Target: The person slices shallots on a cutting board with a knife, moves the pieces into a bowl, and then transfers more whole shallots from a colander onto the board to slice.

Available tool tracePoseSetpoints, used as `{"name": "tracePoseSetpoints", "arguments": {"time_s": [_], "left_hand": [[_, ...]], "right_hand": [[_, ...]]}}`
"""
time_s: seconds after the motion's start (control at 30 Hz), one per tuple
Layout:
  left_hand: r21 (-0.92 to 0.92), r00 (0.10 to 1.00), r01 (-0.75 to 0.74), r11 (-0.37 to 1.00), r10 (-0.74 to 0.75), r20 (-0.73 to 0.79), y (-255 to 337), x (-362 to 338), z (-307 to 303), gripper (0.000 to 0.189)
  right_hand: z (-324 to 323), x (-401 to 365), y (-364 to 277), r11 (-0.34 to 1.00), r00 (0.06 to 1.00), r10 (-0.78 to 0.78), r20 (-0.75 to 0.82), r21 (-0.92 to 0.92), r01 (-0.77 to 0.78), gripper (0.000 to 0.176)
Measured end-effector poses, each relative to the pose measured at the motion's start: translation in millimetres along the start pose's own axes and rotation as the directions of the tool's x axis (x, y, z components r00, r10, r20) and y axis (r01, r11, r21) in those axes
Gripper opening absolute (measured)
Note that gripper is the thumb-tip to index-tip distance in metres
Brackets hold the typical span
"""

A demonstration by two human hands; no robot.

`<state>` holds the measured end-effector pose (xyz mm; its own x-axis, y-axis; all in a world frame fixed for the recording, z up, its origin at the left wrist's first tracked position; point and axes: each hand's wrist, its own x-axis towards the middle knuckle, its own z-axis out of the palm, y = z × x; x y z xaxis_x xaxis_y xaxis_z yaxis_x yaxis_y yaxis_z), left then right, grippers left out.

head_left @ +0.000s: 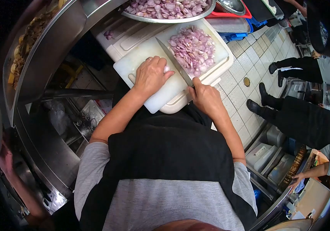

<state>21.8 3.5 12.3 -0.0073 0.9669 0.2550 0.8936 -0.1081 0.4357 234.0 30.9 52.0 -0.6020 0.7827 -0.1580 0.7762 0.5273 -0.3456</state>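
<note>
A pile of sliced shallots [193, 49] lies on the right part of the white cutting board [134, 65]. My left hand [152, 76] rests on the board with its fingers curled over a small peeled shallot [166, 69]. In my right hand [205, 95] is the handle of a knife [174, 61]; its blade lies between my left hand and the sliced pile, tip pointing away from me. Under the board is a cream plastic lid [172, 106].
Beyond the board stands a metal bowl [207, 13] full of shallots. A steel counter edge [49, 42] with a food tray curves along the left. Two other people [299, 115] [307, 69] stand at the right, and another person's arm [22, 184] shows at the lower left.
</note>
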Motion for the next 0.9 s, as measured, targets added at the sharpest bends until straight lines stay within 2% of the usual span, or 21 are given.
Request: {"name": "tracePoseSetpoints", "arguments": {"time_s": [0.1,0.17,0.3,0.37,0.47,0.53,0.73,0.9], "left_hand": [[-0.005,0.998,0.01,1.0,-0.011,-0.067,-4.0,-3.0,-9.4,0.031],[-0.258,0.997,-0.042,0.965,0.021,-0.08,-7.9,-5.9,-12.1,0.026],[-0.275,0.991,-0.129,0.953,0.111,-0.081,-11.8,-9.4,-6.6,0.023],[-0.209,0.984,-0.16,0.965,0.138,-0.116,-11.6,-9.0,-1.9,0.018],[-0.211,0.976,-0.16,0.964,0.123,-0.179,-9.1,-7.7,0.5,0.013],[-0.206,0.974,-0.168,0.964,0.129,-0.188,-9.0,-7.3,1.2,0.013],[-0.219,0.976,-0.156,0.963,0.116,-0.183,-9.6,-7.8,2.3,0.014],[-0.207,0.967,-0.175,0.963,0.129,-0.219,-12.3,-9.0,5.2,0.011]], "right_hand": [[-0.9,-12.4,-5.7,0.999,0.999,-0.035,0.003,-0.012,0.035,0.026],[1.7,-13.9,-5.5,0.999,0.999,-0.048,0.005,-0.007,0.048,0.025],[5.3,-12.6,-5.3,0.996,0.996,-0.083,-0.036,-0.027,0.083,0.025],[-0.3,-13.7,-7.1,0.996,0.996,-0.083,-0.032,-0.044,0.082,0.024],[-10.3,-25.6,-11.8,0.995,0.995,-0.097,-0.028,-0.038,0.096,0.024],[-15.8,-29.3,-15.4,0.998,0.998,-0.053,0.022,-0.027,0.053,0.023],[10.2,5.2,-10.7,0.996,0.998,-0.067,-0.016,0.054,0.067,0.024],[-12.0,-13.5,-16.8,0.996,0.996,-0.086,0.008,0.014,0.086,0.024]]}}
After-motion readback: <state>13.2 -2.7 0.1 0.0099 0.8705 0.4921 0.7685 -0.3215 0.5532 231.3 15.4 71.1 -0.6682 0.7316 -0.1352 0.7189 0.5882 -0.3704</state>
